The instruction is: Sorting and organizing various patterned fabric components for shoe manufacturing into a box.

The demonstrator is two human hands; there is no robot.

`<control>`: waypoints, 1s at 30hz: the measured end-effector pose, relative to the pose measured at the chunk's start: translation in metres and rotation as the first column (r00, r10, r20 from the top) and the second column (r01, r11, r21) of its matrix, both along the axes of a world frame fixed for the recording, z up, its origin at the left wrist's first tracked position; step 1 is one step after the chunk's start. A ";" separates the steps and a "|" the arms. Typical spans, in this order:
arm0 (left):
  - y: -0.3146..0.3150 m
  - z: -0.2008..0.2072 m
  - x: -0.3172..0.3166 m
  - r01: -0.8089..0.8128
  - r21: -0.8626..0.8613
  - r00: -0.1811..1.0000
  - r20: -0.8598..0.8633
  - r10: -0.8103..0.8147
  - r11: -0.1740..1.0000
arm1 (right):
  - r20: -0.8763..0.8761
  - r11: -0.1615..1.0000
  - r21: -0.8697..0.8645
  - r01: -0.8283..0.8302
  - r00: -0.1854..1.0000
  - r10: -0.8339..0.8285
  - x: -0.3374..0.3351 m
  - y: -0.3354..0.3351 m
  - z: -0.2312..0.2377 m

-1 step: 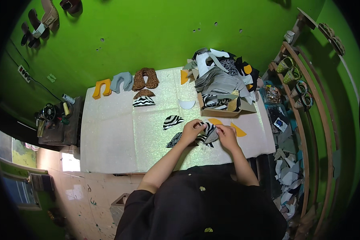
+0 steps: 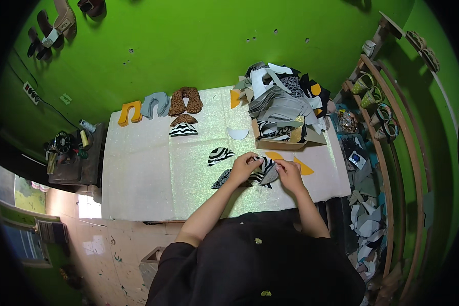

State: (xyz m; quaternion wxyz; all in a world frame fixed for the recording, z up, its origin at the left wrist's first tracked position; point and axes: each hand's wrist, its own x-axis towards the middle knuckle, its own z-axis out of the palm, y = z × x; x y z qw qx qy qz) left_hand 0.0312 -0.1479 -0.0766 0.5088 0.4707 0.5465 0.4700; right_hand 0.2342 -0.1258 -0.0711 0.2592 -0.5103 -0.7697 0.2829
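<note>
Over the front right part of the table, both my hands hold a zebra-print cut piece whose grey back partly shows. My left hand pinches its left edge, fingers closed. On its right edge, my right hand grips with thumb and fingers. More zebra-print material lies partly hidden beneath my hands. Left of them rest a zebra-print half-round piece and a dark patterned piece. Beyond and beside my right hand are yellow half-round pieces. A white half-round piece lies farther back.
A cardboard box heaped with scraps stands at the table's back right. Along the back left lie yellow, grey and leopard-print U-shaped stacks. A wooden rack with sandals is at right, a sewing machine at left.
</note>
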 end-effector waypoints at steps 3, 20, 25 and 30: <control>-0.005 0.007 -0.008 -0.066 0.032 0.994 -0.088 0.069 0.997 | 0.053 0.993 -0.121 -0.010 0.998 0.016 0.006 0.002 0.005; -0.047 -0.019 -0.126 -0.378 -0.033 0.923 -0.094 0.373 0.925 | -0.374 0.922 -0.340 -0.186 0.926 0.049 -0.139 0.019 -0.027; -0.045 -0.035 -0.139 -0.393 -0.102 0.915 -0.140 0.378 0.914 | -0.054 0.979 -0.203 -0.017 0.999 0.006 -0.164 0.025 -0.045; -0.031 -0.048 -0.143 -0.313 -0.139 0.816 -0.546 0.191 0.939 | 0.127 0.972 -0.226 0.060 0.991 -0.032 -0.171 0.037 -0.052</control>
